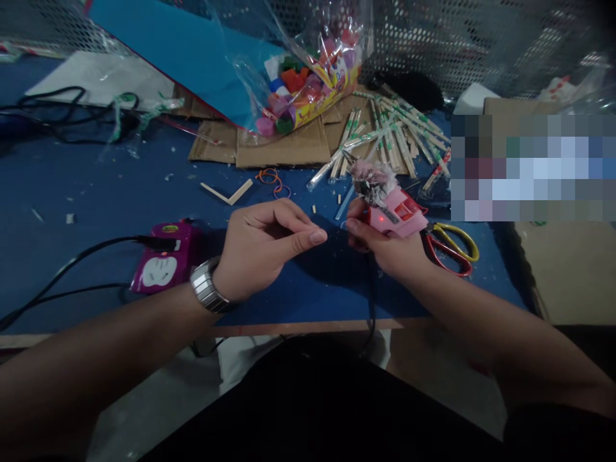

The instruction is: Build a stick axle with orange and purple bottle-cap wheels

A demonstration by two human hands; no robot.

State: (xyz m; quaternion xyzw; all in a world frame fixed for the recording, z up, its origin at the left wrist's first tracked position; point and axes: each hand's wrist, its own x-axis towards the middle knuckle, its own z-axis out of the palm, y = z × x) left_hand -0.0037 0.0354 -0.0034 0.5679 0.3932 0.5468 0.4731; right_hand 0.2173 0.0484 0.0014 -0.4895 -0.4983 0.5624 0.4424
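At the left of the frame, a purple socket block (166, 256) with a black cable plugged in sits on the blue counter (173, 192). Left of centre lies a pale bent stick (233, 197), shaped like a wide V; it looks light, stiff and easy to snap, so a gentle hold near its corner would suit it.

Below it is the left hand (262, 247), a metal watch (209, 285) on its wrist. Thumb and forefinger are pinched to a point; I cannot tell whether anything thin is between them. Just above the hand lies an orange band (268, 174).

Right of centre, the right hand (389, 247) has its fingers wrapped around the handle of a pink glue gun (407, 221), nozzle toward the upper left, red light lit. It is probably light, with a hard shell; the handle is the place to grip, since the nozzle end may be hot. Wrapped sticks (385, 131) lie beyond it.

Just right of the gun are scissors (457, 229), then cardboard (568, 269) at the right edge.
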